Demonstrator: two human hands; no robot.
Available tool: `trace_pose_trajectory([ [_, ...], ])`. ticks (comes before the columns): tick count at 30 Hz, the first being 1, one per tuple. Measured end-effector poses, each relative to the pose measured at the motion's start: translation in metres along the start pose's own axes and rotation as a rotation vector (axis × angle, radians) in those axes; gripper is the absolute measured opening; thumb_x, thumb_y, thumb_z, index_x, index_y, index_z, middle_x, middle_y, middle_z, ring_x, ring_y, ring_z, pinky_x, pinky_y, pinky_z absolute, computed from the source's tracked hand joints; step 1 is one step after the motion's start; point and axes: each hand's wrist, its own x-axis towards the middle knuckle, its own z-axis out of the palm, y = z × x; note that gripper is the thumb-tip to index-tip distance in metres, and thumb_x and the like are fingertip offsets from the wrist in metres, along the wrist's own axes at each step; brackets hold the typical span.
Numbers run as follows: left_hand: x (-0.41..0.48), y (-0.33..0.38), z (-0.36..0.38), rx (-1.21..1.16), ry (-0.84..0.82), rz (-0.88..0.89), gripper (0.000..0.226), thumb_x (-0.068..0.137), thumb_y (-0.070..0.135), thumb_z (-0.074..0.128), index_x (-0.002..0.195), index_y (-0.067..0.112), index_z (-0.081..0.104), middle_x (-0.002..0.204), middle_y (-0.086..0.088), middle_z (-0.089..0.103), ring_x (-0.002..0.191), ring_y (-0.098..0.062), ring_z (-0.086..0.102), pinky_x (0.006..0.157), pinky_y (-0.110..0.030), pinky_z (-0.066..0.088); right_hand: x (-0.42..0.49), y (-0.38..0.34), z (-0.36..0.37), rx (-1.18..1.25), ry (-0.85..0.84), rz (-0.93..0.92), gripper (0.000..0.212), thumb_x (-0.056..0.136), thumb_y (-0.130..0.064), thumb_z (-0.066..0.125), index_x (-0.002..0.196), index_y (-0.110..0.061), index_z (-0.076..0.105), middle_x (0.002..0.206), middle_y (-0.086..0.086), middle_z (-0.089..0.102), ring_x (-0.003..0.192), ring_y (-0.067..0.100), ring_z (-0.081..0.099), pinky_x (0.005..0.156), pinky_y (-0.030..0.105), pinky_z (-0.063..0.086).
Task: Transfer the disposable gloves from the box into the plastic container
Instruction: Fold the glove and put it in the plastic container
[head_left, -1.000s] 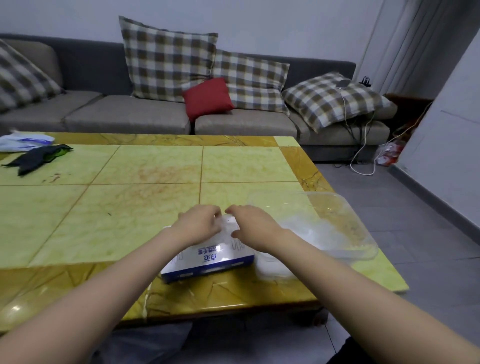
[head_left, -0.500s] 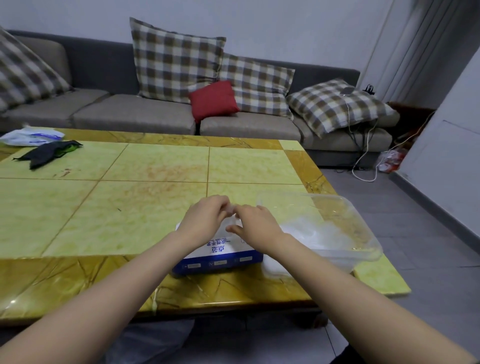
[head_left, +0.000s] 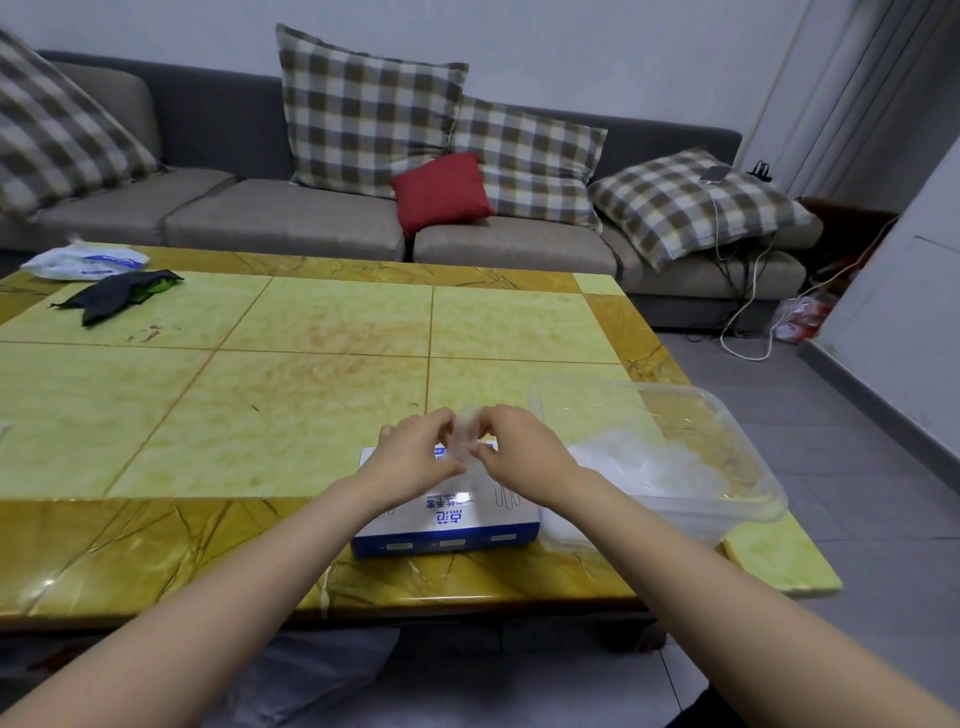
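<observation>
Both hands meet just above the box (head_left: 457, 525), which lies flat near the front edge of the table (head_left: 249, 415). The left hand (head_left: 410, 460) and the right hand (head_left: 524, 457) each pinch the clear glove (head_left: 467, 434) with curled fingers, holding it between them over the far end of the box. The plastic container (head_left: 748, 493) stands right of the box, touching it, with a loose heap of gloves (head_left: 634, 462) inside. Far left beyond the box lies a dark cloth (head_left: 119, 291).
</observation>
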Motion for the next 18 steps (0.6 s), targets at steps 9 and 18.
trace_pose_trajectory([
  [9,0.001,0.0,0.015,0.141,-0.07,-0.014,0.033,0.079,0.033,0.069,0.11,0.026,0.06,0.108,0.008,0.06,0.11,-0.016,0.051,0.081,-0.031,0.024,-0.007,-0.004,-0.009,0.024,0.016,0.009,0.016,0.097,-0.02,0.05,0.091,-0.012,0.063,0.079,0.0,0.057,0.073,0.02,0.052,0.06,0.029,0.035],
  [18,0.002,-0.001,0.018,0.268,-0.126,0.003,0.033,0.076,0.04,0.073,0.08,0.027,0.042,0.084,0.01,0.05,0.1,-0.019,0.049,0.083,-0.033,0.027,-0.017,0.002,-0.019,0.029,0.143,0.099,0.02,0.086,0.004,0.041,0.077,-0.01,0.051,0.082,0.011,0.059,0.078,0.032,0.056,0.064,0.038,0.044],
])
